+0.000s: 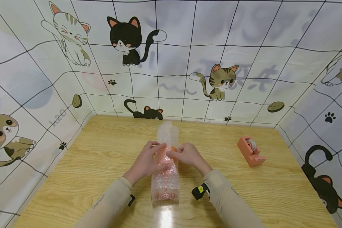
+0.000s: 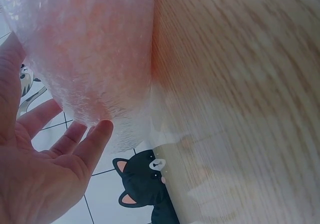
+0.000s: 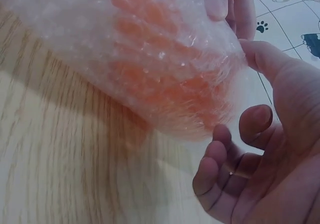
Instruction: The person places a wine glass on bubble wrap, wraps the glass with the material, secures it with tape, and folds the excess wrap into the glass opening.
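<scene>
A long bundle of clear bubble wrap (image 1: 165, 180) lies lengthwise on the wooden table, with an orange-red thing (image 3: 150, 44) showing through its layers. What kind of thing it is cannot be made out. My left hand (image 1: 148, 160) holds the bundle from its left side, thumb on top and the other fingers further up. From the right, my right hand (image 1: 189, 155) holds the wrap near the middle, its thumb on the film and its fingers curled by the edge. The left wrist view shows the left fingertips (image 2: 104, 128) touching the plastic.
A salmon-coloured tape dispenser (image 1: 250, 152) with a roll of clear tape stands on the right of the table (image 1: 108, 139). Cat-printed cloth walls (image 1: 176, 63) enclose the table at the back and both sides.
</scene>
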Action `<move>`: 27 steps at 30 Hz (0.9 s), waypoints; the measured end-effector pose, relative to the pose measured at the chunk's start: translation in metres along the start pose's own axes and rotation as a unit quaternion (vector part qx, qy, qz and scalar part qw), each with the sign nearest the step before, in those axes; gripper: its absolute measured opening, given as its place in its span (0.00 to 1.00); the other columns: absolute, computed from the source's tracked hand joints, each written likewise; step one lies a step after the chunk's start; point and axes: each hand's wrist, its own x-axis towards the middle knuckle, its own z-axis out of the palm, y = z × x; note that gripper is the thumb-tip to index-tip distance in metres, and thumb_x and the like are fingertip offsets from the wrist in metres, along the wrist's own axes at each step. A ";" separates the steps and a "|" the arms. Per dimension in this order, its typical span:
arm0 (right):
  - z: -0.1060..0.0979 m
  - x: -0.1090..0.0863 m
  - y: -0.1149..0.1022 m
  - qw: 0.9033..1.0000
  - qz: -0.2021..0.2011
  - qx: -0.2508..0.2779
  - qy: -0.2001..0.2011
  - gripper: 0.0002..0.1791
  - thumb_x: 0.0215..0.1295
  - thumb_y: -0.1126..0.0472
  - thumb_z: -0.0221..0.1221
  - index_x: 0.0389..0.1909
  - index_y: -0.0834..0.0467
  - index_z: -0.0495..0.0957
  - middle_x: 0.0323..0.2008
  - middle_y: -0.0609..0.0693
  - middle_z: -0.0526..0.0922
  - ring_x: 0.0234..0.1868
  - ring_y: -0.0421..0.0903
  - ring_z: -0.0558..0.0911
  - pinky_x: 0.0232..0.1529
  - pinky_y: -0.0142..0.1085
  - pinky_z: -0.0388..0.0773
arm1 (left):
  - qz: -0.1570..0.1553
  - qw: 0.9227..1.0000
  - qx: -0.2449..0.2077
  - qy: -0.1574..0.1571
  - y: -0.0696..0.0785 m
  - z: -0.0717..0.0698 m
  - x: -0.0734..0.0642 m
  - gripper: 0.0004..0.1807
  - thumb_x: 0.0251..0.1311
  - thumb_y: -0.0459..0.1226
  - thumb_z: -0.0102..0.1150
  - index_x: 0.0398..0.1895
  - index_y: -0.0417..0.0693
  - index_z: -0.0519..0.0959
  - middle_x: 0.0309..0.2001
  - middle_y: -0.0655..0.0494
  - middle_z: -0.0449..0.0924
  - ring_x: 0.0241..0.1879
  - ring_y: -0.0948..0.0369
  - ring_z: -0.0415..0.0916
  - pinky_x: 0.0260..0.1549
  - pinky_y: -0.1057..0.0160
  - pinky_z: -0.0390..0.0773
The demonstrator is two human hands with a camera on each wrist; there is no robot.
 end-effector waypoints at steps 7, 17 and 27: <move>0.002 0.002 -0.008 0.998 0.055 -0.016 -0.010 0.35 0.60 0.37 0.68 0.09 0.50 0.59 0.11 0.40 0.56 0.15 0.38 0.56 0.18 0.31 0.53 | -0.011 1.000 -0.002 -0.005 0.000 -0.001 -0.001 0.47 0.49 0.47 0.82 0.74 0.51 0.72 0.65 0.49 0.68 0.54 0.54 0.73 0.52 0.53 0.79; 0.005 0.001 -0.003 0.997 0.065 0.028 -0.031 0.36 0.58 0.33 0.69 0.11 0.49 0.60 0.11 0.40 0.59 0.15 0.39 0.60 0.18 0.31 0.58 | -0.010 1.000 0.001 -0.005 0.000 0.000 0.000 0.46 0.50 0.46 0.82 0.74 0.52 0.72 0.64 0.49 0.68 0.54 0.54 0.73 0.52 0.54 0.79; 0.000 0.001 0.012 0.989 0.056 0.120 -0.065 0.28 0.67 0.43 0.67 0.15 0.54 0.69 0.18 0.46 0.76 0.23 0.42 0.76 0.29 0.34 0.76 | -0.010 1.000 0.002 -0.004 -0.002 -0.001 0.000 0.47 0.49 0.48 0.82 0.74 0.51 0.72 0.65 0.49 0.68 0.53 0.54 0.74 0.52 0.54 0.80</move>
